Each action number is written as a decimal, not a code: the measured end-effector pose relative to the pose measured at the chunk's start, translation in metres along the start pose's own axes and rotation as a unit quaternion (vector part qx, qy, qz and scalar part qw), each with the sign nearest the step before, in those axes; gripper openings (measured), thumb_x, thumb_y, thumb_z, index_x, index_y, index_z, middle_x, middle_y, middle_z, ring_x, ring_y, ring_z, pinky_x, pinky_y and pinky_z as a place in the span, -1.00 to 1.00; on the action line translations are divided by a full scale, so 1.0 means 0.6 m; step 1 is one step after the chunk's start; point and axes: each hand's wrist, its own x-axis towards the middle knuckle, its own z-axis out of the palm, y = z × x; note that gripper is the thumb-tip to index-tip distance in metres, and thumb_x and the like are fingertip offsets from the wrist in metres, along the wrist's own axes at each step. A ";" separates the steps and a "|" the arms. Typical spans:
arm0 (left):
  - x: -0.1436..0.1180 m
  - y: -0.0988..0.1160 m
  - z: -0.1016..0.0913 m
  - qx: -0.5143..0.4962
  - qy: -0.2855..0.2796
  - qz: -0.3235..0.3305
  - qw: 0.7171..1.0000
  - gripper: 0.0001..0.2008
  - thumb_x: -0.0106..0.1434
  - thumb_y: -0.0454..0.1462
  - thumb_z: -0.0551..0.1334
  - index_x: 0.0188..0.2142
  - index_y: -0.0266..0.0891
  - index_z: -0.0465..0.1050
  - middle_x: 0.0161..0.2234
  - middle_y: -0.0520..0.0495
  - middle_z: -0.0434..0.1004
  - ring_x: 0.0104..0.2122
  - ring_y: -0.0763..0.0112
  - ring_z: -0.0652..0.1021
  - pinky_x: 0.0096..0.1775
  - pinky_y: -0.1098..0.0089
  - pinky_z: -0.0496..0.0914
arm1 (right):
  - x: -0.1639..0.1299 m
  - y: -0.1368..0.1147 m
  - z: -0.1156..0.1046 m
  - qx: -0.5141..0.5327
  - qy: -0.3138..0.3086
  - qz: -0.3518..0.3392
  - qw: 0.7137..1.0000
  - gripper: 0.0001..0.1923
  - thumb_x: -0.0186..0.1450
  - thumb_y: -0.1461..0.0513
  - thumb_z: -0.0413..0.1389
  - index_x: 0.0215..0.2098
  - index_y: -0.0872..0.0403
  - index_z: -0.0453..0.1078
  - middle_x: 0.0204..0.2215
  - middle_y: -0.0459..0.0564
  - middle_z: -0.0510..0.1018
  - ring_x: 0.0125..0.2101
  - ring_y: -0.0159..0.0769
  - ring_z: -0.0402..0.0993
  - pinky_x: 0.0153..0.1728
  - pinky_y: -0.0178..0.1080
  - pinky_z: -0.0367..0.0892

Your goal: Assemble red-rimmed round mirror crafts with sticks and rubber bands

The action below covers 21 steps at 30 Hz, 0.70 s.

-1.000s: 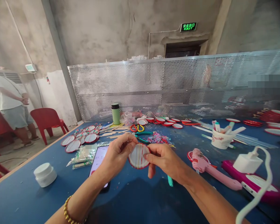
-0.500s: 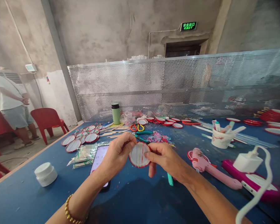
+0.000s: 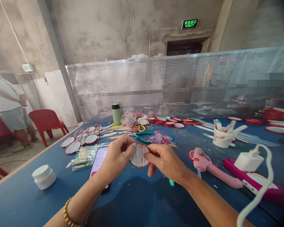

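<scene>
We see two bare hands w/ one round red-rimmed white disc (image 3: 139,156) between them, held up just above the blue table top (image 3: 137,201), approx. centre of view. Left hand (image 3: 115,159) pinches the disc's left edge, thumb and forefinger closed on the rim; right hand (image 3: 164,160) pinches the right edge, fingers curled in. The disc is flat, circular, and its face is turned toward us; thin coloured bands (red, yellow, green) cross it, running nearly vertical, so its stripe axis stands upright w/ a slight tilt.

A gold bead bracelet (image 3: 69,216) sits on the left wrist. One smartphone w/ lit screen (image 3: 98,164) lies under the left hand, partly hidden. One white squat plastic jar (image 3: 44,176) stands well apart at left. One clear packet of sticks (image 3: 81,157) lies beside the phone. At least six similar banded discs (image 3: 79,142) lie clustered far left; another row, approx. seven, sits near one green cylindrical bottle (image 3: 116,114). One pair of red-and-yellow-handled scissors (image 3: 138,128) and a heap of coloured rubber bands (image 3: 161,138) lie behind the hands. One pink glue gun (image 3: 211,168) lies at right, near one white paper cup of markers (image 3: 221,138) and one white charger block w/ cable (image 3: 247,160). A person in a white shirt (image 3: 4,101) stands far left by one red plastic chair (image 3: 46,121).
</scene>
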 end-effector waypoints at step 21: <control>0.007 0.008 -0.005 -0.151 -0.063 -0.041 0.986 -0.75 0.30 -0.13 0.19 -0.34 -0.30 0.45 -0.42 -0.01 0.43 -0.43 0.48 0.36 -0.36 0.44 0.25 | 0.000 -0.001 0.002 0.043 -0.024 0.002 0.999 -0.83 0.30 0.21 0.04 -0.43 0.09 0.35 -0.70 -0.20 0.45 -0.63 -0.35 0.57 -0.57 -0.40 0.26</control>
